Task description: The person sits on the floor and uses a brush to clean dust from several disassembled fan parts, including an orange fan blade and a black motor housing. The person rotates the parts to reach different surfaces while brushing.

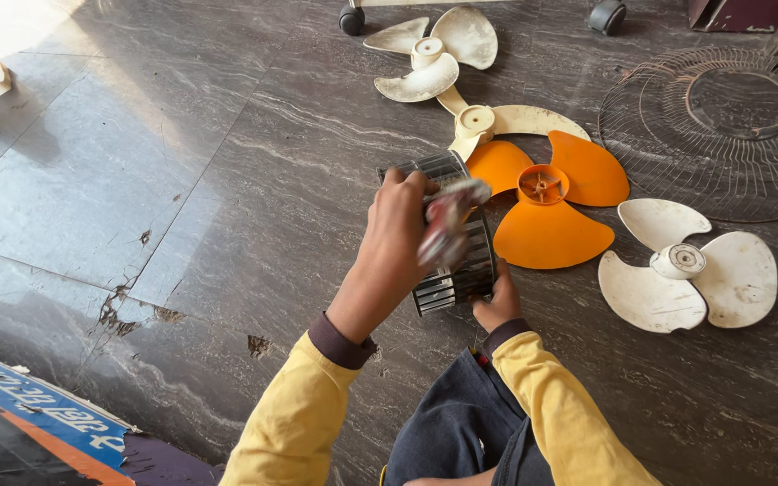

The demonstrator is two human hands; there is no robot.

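Blower wheel [447,261], grey, on floor [227,180]: right hand [497,306] grips its lower edge; left hand [398,234] clamps a cloth [447,225] against it.

Floor [227,180]: polished grey stone with pale veins, glossy where light falls, chipped and rough in small patches.
Drum fan wheel [450,288]: thin slatted dark metal with a dull sheen.
Cloth [447,225]: crumpled fabric, soft and matt, blurred, pressed on the wheel by the left hand [395,236].
Orange fan blade [547,198]: smooth plastic, slightly glossy.
White fan blades [686,265]: smooth plastic, matt, yellowed and grubby.
Wire fan guard [718,130]: thin metal wire, rusty and dull.
Sleeves [299,414]: yellow knit cloth with dark ribbed cuffs, matt.
Trousers [452,432]: dark blue denim, coarse weave.
Right hand [500,301]: bare skin against the wheel's metal rim.
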